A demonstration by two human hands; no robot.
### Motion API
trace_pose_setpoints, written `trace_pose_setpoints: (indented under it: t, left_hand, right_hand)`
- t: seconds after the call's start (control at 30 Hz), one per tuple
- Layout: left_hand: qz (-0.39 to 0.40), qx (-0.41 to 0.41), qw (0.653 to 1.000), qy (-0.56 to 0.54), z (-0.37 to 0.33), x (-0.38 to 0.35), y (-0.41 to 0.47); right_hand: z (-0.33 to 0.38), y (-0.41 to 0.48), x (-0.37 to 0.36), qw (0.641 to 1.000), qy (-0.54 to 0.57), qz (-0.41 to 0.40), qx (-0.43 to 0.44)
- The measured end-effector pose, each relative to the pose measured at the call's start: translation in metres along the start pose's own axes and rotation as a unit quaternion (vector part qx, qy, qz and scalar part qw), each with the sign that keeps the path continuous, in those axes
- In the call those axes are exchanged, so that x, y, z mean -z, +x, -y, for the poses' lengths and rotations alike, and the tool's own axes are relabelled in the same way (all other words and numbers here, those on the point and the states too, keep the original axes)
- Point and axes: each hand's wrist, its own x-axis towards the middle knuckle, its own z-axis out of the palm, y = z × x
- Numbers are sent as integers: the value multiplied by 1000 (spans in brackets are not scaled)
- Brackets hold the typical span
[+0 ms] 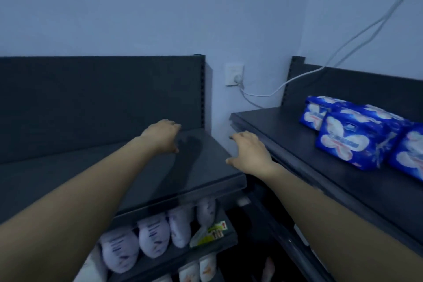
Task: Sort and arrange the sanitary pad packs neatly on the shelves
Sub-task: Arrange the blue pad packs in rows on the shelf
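Two bare hands reach out below the wall socket [234, 74], holding nothing.

The left hand [163, 133] is below and left of the socket, over the dark left shelf [201, 167], its fingers [175, 126] loosely bent and empty; the right hand [250, 152] is straight below the socket, by the edge of the right shelf [270, 126], fingers spread and relaxed; the blue pad packs [350, 142] lie in a cluster on that shelf, below and right of the socket; the white packs [155, 238] stand in a row far below the socket, under the left shelf; a white cable [343, 48] runs from the socket up to the right.
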Motion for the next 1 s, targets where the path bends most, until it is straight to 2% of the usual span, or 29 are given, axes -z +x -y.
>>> trace_pose_setpoints:
  t: [0.23, 0.5, 0.77, 1.0]
  left_hand:
    - [15, 135, 990, 23, 125, -7, -124]
    - [32, 259, 965, 39, 253, -10, -283]
    - [48, 349, 934, 56, 359, -11, -435]
    - [54, 420, 904, 64, 430, -14, -539]
  right_hand:
    - [139, 10, -31, 993, 14, 59, 103]
    - [321, -18, -69, 968, 32, 106, 225]
    - [487, -64, -103, 941, 47, 125, 310]
    - [602, -95, -128, 917, 66, 135, 370]
